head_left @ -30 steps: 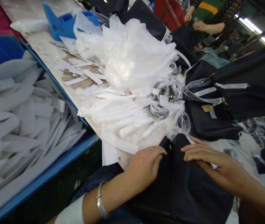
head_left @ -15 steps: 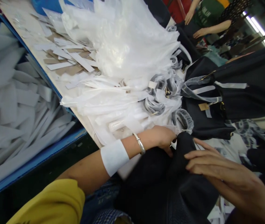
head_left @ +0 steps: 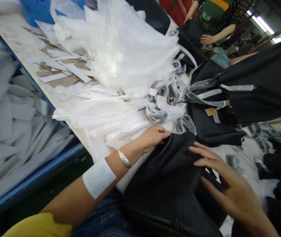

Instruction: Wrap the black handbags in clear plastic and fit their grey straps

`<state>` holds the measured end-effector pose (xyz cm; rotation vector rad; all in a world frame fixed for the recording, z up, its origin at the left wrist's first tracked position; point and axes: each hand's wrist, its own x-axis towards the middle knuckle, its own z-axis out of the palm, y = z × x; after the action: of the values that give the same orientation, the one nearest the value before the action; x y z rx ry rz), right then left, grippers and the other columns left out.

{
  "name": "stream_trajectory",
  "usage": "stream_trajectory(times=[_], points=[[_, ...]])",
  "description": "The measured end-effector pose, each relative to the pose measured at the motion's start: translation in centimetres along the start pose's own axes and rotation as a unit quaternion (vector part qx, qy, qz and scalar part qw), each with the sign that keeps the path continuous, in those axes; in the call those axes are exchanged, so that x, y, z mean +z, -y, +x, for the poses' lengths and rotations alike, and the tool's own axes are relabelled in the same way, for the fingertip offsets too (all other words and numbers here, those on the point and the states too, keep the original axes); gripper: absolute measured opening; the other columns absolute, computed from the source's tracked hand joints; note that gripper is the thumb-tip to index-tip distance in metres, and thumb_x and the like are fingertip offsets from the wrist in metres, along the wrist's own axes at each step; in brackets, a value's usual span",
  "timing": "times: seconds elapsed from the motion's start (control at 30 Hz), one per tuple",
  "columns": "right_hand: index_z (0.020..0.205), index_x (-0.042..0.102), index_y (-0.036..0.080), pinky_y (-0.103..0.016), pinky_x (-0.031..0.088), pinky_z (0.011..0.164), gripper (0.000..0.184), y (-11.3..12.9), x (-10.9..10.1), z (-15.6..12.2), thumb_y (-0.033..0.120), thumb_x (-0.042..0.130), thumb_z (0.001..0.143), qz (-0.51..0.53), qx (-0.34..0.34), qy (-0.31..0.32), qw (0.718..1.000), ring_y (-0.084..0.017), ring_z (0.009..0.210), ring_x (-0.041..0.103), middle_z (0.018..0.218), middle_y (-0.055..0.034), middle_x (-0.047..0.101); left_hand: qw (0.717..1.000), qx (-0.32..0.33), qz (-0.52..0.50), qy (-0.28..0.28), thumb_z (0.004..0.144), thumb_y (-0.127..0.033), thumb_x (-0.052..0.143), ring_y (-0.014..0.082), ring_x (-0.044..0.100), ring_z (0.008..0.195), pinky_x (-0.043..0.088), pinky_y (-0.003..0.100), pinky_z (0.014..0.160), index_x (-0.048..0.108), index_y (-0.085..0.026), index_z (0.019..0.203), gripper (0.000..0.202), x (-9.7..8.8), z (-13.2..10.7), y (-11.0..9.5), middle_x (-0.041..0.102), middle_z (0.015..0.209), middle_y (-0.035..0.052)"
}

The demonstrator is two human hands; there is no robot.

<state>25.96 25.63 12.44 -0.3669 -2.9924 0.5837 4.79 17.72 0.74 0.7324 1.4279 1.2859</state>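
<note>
Leftward slips the left hand (head_left: pixel 154 139), pinching the far edge of a black leather-look bag (head_left: pixel 162 184) that spans to the splayed right hand (head_left: pixel 229 177).

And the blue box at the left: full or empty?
Well filled, not empty: white pieces lie heaped inside the blue box, hiding its bottom. Its exact depth can't be told.

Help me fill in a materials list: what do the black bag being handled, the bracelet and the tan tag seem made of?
Black bag: probably leather or imitation leather, softly glossy, with grain showing beside a seam.
Bracelet: apparently polished, silver-coloured metal, by its bright highlights.
Tan tag: likely card, looking flat and matt, but too small to be sure.
</note>
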Motion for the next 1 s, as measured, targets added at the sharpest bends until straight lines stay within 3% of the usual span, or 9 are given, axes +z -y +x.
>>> stream_trajectory(times=[0.1, 0.2, 0.27, 0.37, 0.53, 0.67, 0.77, 0.87, 1.0], points=[[0.141, 0.046, 0.027, -0.054, 0.035, 0.118, 0.051, 0.5, 1.6, 0.2, 0.027, 0.06, 0.092, -0.002, 0.061, -0.089, 0.994, -0.031, 0.143, 0.04, 0.154, -0.0103, 0.041, 0.987, 0.071, 0.127, -0.065, 0.096, -0.026, 0.048, 0.0166, 0.065, 0.081, 0.052, 0.028, 0.08, 0.065, -0.015, 0.076, 0.029, 0.6, 0.5, 0.4, 0.071, 0.088, 0.0047], [0.143, 0.044, 0.029, -0.051, 0.039, 0.116, 0.053, 0.7, 2.8, 0.6, 0.023, 0.06, 0.093, 0.027, 0.043, -0.107, 0.993, -0.028, 0.139, 0.044, 0.151, -0.0089, 0.045, 0.973, 0.102, 0.186, -0.088, 0.096, -0.021, 0.05, 0.0227, 0.063, 0.107, 0.046, 0.036, 0.101, 0.063, -0.016, 0.075, 0.025, 0.9, 0.2, 0.3, 0.07, 0.111, 0.011], [0.141, 0.049, 0.031, -0.045, 0.041, 0.116, 0.048, 0.7, 3.2, 0.7, 0.019, 0.057, 0.094, 0.014, 0.006, -0.079, 0.997, -0.025, 0.139, 0.046, 0.151, -0.0065, 0.047, 0.962, 0.124, 0.222, -0.104, 0.093, -0.018, 0.054, 0.0237, 0.062, 0.112, 0.046, 0.037, 0.103, 0.065, -0.015, 0.091, 0.012, 1.0, -0.9, -0.1, 0.066, 0.12, 0.0127], [0.142, 0.05, 0.032, -0.038, 0.038, 0.118, 0.048, 0.5, 3.5, 0.5, 0.013, 0.051, 0.097, 0.007, -0.026, -0.044, 0.999, -0.02, 0.14, 0.045, 0.152, -0.0033, 0.048, 0.95, 0.142, 0.241, -0.138, 0.091, -0.019, 0.059, 0.0221, 0.065, 0.104, 0.051, 0.036, 0.095, 0.06, -0.017, 0.118, 0.027, 0.9, -3.9, -0.7, 0.064, 0.124, 0.0116], [0.154, 0.033, 0.032, -0.044, 0.029, 0.122, 0.055, 0.1, 4.8, 0.8, 0.021, 0.045, 0.102, 0.045, -0.036, 0.015, 0.998, -0.02, 0.147, 0.034, 0.159, -0.0035, 0.038, 0.993, 0.034, 0.109, 0.003, 0.1, -0.044, 0.045, 0.0213, 0.07, 0.094, 0.054, 0.034, 0.089, 0.07, -0.021, 0.109, 0.035, -0.8, -9.9, -0.7, 0.075, 0.099, 0.0045], [0.158, 0.025, 0.032, -0.054, 0.025, 0.122, 0.057, -0.2, 7.6, 1.9, 0.029, 0.042, 0.104, 0.035, -0.058, 0.083, 0.994, -0.023, 0.15, 0.025, 0.161, -0.0051, 0.034, 0.993, -0.093, -0.036, 0.055, 0.101, -0.06, 0.024, 0.0246, 0.065, 0.117, 0.05, 0.038, 0.101, 0.06, -0.019, 0.136, 0.065, -2.3, -14.0, -0.9, 0.069, 0.129, 0.0102], [0.158, 0.023, 0.032, -0.057, 0.024, 0.121, 0.056, -0.7, 10.0, 2.8, 0.028, 0.037, 0.105, 0.028, -0.077, 0.114, 0.99, -0.023, 0.151, 0.023, 0.161, -0.0051, 0.034, 0.998, -0.057, 0.005, 0.038, 0.097, -0.058, 0.044, 0.0256, 0.059, 0.126, 0.043, 0.038, 0.11, 0.055, -0.022, 0.142, 0.059, -2.3, -16.2, -1.1, 0.062, 0.139, 0.0078], [0.156, 0.029, 0.032, -0.059, 0.019, 0.121, 0.054, -1.1, 10.9, 3.2, 0.029, 0.039, 0.104, 0.048, -0.087, 0.12, 0.988, -0.025, 0.151, 0.022, 0.16, -0.0048, 0.035, 0.996, -0.025, 0.086, 0.026, 0.087, -0.046, 0.068, 0.0252, 0.067, 0.104, 0.05, 0.033, 0.095, 0.069, -0.022, 0.122, 0.042, -1.6, -17.3, -0.7, 0.074, 0.114, 0.0036], [0.143, 0.054, 0.031, -0.055, 0.021, 0.122, 0.042, -0.4, 8.6, 2.7, 0.039, 0.044, 0.103, 0.173, -0.051, 0.118, 0.977, -0.026, 0.146, 0.034, 0.156, -0.0049, 0.043, 0.989, -0.035, 0.141, 0.033, 0.088, -0.049, 0.065, 0.0214, 0.065, 0.077, 0.049, 0.027, 0.068, 0.074, -0.015, 0.089, 0.036, -1.5, -17.5, 0.8, 0.074, 0.082, 0.002]])
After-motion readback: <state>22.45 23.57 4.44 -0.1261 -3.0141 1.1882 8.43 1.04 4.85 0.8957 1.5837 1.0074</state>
